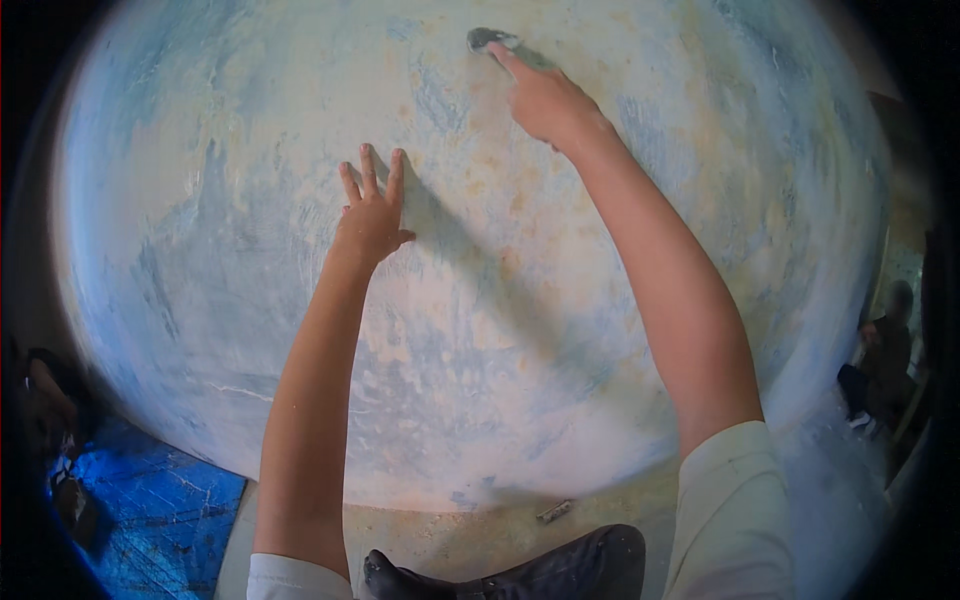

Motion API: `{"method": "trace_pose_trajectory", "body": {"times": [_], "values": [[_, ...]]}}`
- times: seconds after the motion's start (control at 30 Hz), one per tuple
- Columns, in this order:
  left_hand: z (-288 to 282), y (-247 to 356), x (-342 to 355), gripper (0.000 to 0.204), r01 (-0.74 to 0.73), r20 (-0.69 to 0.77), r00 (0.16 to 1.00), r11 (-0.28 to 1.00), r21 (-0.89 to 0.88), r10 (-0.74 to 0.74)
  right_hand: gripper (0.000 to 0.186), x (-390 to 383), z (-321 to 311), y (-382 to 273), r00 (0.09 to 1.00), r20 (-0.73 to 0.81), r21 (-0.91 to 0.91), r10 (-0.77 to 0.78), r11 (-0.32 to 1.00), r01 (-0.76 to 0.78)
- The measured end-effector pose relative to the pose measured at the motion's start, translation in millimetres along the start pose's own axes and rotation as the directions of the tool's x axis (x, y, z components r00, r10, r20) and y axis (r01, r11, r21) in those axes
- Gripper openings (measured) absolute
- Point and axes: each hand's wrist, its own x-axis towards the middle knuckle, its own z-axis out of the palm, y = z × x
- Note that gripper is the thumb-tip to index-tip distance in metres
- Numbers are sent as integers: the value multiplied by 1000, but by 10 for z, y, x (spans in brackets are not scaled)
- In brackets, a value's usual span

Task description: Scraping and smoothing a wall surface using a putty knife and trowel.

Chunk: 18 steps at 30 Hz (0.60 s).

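Observation:
A large pale surface (480, 300), mottled with white, blue-grey and yellowish smears, fills most of the view and looks rounded. My left hand (370, 215) rests against it near the middle, fingers spread and holding nothing. Higher up and to the right, my right hand (555, 105) reaches far forward with the index finger stretched onto a small dark scraper-like tool (490, 39). That tool lies against the surface, with a whitish patch along its edge. Its handle, if any, is hidden by my hand.
A scuffed blue sheet (165, 510) covers the ground at the lower left. Below the surface, a small stub-like object (553, 511) lies on the floor near my dark-clothed leg (560, 570). Another person (886, 345) is dimly visible at the right edge; dark items sit at the far left.

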Motion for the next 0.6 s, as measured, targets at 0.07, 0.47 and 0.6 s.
{"method": "trace_pose_trajectory", "body": {"times": [0.07,0.47,0.6], "values": [[20,-14,10,124,-9,-3,1000,1000,18,9,66,79,-22,-102,997,21,-25,77,997,-76],[-38,42,-17,122,13,26,1000,1000,14,-13,67,-442,149,167,999,26,-42,-35,998,36],[11,-50,2,124,-19,10,1000,1000,-9,19,66,-325,5,-35,996,92,-44,8,999,-4]]}}
